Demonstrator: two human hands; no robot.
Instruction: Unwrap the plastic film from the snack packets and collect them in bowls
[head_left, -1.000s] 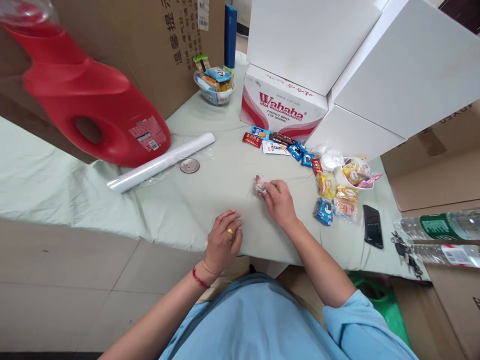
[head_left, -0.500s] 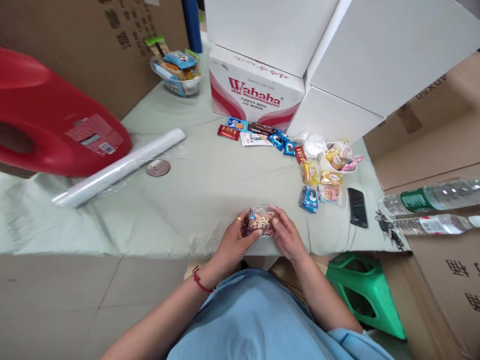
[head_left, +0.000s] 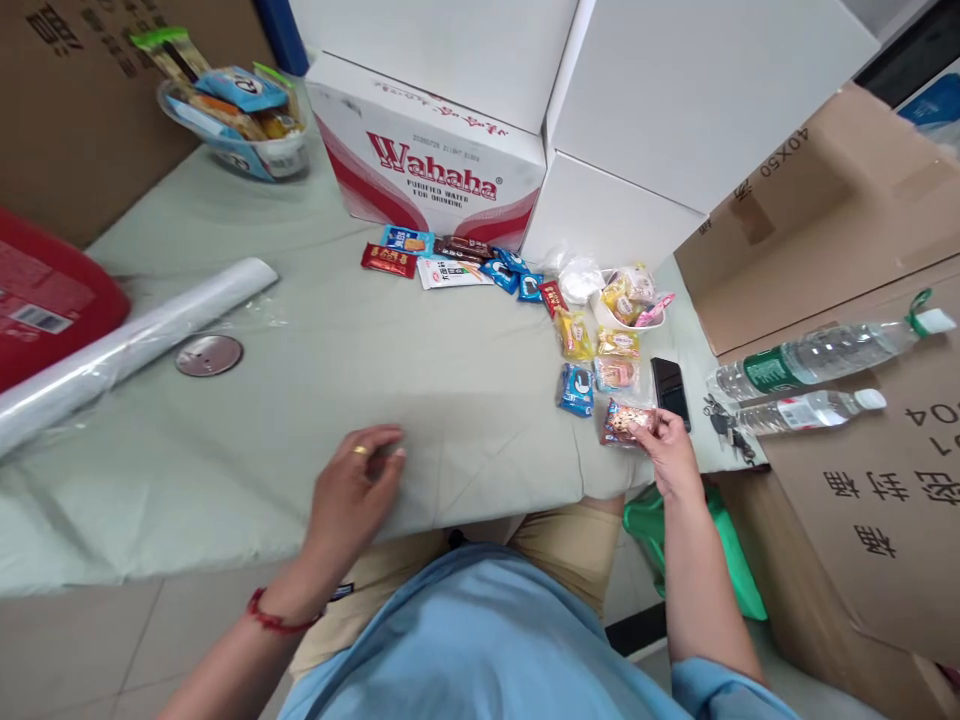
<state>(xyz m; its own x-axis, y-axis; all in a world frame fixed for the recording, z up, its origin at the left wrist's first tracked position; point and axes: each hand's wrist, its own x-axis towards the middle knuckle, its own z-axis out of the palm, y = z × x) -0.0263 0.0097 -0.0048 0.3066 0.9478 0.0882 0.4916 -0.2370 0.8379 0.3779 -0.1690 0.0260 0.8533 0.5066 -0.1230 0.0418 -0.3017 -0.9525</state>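
A brown snack packet with a cookie picture [head_left: 622,424] is pinched by its right side in my right hand [head_left: 670,445]. It is at the table's right front, just below a clear-wrapped pink snack [head_left: 616,374] and right of a blue snack packet [head_left: 576,389]. Yellow snack packets [head_left: 574,336] lie a little farther back. My left hand [head_left: 358,485], with a ring on one finger, rests at the front of the table with nothing in it. Its fingers are loosely curved, and thumb and forefinger are apart.
A black phone [head_left: 670,392], keys [head_left: 726,428] and two water bottles [head_left: 832,355] are at the right. A white tub of snacks [head_left: 655,321] stands behind. At the left are a plastic film roll [head_left: 142,345], a round metal lid [head_left: 209,355] and a red jug [head_left: 56,300].
My left hand has let go of the cookie packet and moved left. My right hand has carried the packet right, beside the other snacks. The camera view has shifted.
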